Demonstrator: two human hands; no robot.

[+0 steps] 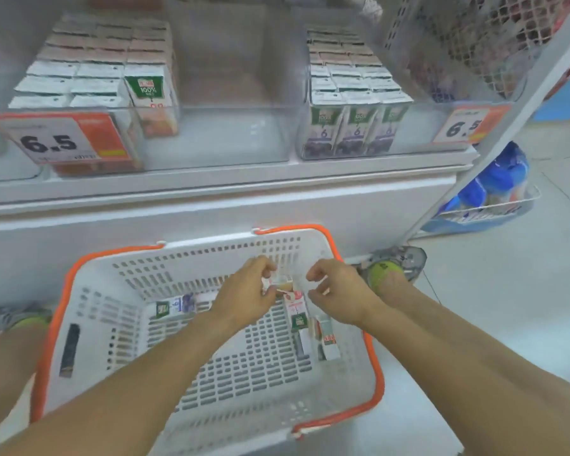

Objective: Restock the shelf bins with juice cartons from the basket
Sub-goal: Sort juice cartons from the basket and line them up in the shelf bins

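Note:
A white basket (pixel 89 291) with an orange rim stands on the floor below the shelf. Inside it, my left hand (pixel 247 291) grips a small juice carton (pixel 282 280) near the far wall. My right hand (pixel 338 291) hovers just right of that carton with fingers curled; whether it touches the carton is unclear. More cartons lie on the basket floor: a purple one (pixel 176 307) on the left, a red-and-white one (pixel 297 307) and another (pixel 328 340) on the right. Above, a clear left bin (pixel 139 146) and a clear right bin (pixel 301 139) hold rows of cartons.
A clear middle bin (pixel 231 133) between the two holds nothing visible. Price tags reading 6.5 (pixel 60 139) hang on the bin fronts. My shoes (pixel 389 268) flank the basket. A wire rack with blue packs (pixel 494 199) stands at the right, beside open floor.

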